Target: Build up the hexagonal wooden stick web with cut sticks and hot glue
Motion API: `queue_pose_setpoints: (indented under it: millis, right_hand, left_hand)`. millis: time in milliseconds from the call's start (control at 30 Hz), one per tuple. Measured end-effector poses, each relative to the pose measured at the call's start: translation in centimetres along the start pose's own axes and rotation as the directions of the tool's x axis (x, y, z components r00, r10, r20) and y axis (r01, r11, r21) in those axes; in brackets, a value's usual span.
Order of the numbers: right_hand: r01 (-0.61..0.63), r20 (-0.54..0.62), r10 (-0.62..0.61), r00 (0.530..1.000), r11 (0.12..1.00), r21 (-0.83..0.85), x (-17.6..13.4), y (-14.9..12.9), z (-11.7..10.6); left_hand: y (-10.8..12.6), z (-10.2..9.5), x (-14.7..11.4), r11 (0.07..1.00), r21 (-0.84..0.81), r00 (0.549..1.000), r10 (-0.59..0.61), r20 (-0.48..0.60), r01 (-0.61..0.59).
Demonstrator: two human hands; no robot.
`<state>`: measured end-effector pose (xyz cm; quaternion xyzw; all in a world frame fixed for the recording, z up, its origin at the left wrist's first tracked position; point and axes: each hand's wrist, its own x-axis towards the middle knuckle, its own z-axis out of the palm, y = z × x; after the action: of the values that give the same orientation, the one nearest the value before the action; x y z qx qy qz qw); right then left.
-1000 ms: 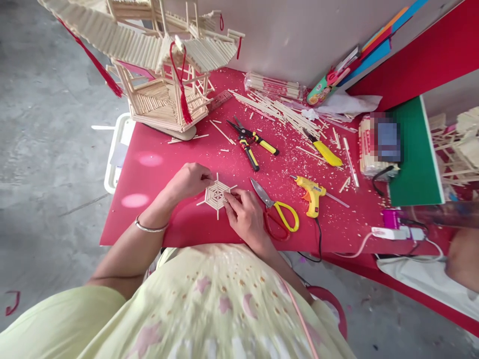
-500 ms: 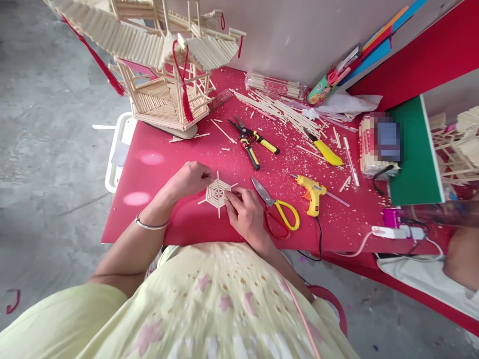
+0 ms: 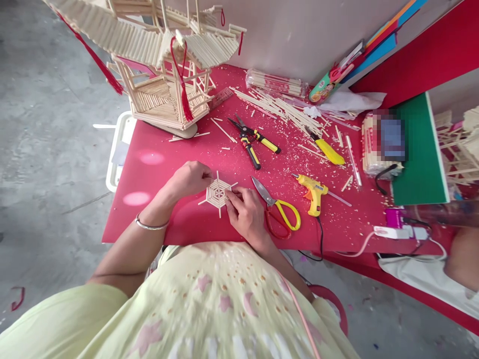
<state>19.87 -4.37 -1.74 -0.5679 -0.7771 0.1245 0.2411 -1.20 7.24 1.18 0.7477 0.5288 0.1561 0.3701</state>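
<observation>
A small hexagonal lattice of thin wooden sticks (image 3: 217, 193), shaped like a spider web with spokes poking out, lies low over the red table between my hands. My left hand (image 3: 191, 179), a silver bangle on its wrist, is closed in a pinch at the lattice's upper-left spoke, which its fingers cover. On the opposite side, my right hand (image 3: 247, 212) grips the lattice's right edge between thumb and fingers. Scissors (image 3: 277, 205) with one yellow and one red handle lie just right of that hand. Beyond them rests a yellow glue gun (image 3: 313, 193) with a glue stick in it.
A stick-built pavilion model (image 3: 170, 94) with red tassels stands back left. Black-and-yellow pliers (image 3: 252, 142), loose sticks (image 3: 279, 109) and a yellow utility knife (image 3: 329, 151) lie behind my hands. A power strip (image 3: 396, 232) sits at right, near another person's arm (image 3: 464, 257).
My hands and the lattice keep almost the same place. The view has shifted very slightly, so things on the right appear a little farther right.
</observation>
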Motion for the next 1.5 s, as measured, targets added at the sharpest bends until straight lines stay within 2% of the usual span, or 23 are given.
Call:
queue_pose_setpoints:
  millis: [400,633,900,1500]
  right_hand:
    - [-0.012,0.001,0.012,1.0,0.999,0.032,-0.03,0.09,0.11]
    - [-0.007,-0.002,0.008,1.0,1.0,0.029,-0.11,0.11,0.07]
    - [-0.006,-0.004,0.006,1.0,0.999,0.035,-0.14,0.28,0.21]
    - [-0.006,-0.017,0.007,1.0,0.999,0.053,-0.15,0.33,0.22]
  left_hand:
    - [-0.5,-0.12,0.17,0.998,0.053,0.997,-0.035,0.076,0.031]
    - [-0.74,-0.14,0.27,1.0,0.008,0.998,-0.01,0.058,0.009]
    - [-0.55,-0.24,0.31,0.994,0.084,0.992,-0.072,0.103,0.063]
    - [-0.73,-0.19,0.41,0.99,0.106,0.989,-0.1,0.111,0.088]
